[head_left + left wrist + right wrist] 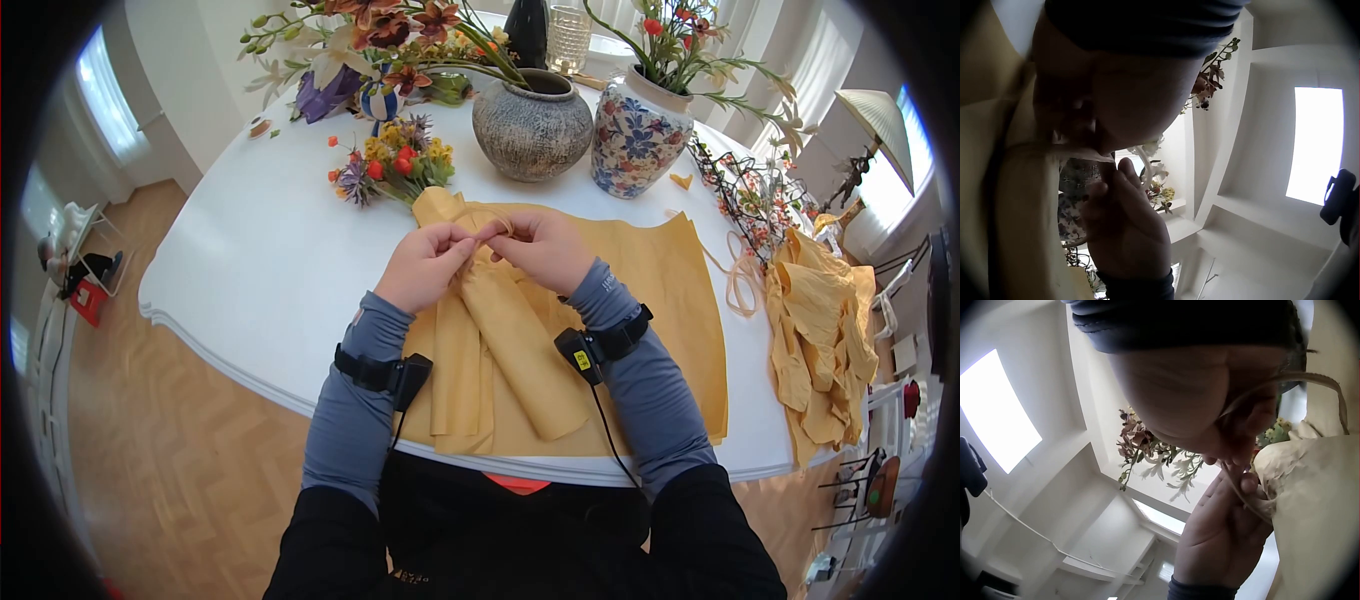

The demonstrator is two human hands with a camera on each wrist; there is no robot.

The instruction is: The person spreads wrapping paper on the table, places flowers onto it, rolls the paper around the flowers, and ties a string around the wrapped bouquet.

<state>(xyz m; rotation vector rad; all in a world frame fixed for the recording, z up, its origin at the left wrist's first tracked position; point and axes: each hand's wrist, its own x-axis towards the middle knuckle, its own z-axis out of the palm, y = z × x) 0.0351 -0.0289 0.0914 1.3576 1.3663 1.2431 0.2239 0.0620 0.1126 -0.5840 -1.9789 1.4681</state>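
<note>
Black sleeves (325, 545) nearest. Beyond, I see left hand (422, 267) and right hand (545, 250) pinching the ribbon (1305, 377) at the paper wrap's (522, 355) neck. Wrap lies on the near table (250, 260), flowers (403, 165) at its far end; pot (530, 132) and vase (640, 145) stand far, crumpled paper (820, 330) right.

The paper (660, 330) is golden tan, the table (250, 230) white, forearm sleeves (345, 440) grey-blue; the bouquet (404, 161) mixes red, yellow and purple; the far pot (532, 130) is mottled grey, the vase (640, 140) right of it white with blue-and-orange florals
</note>
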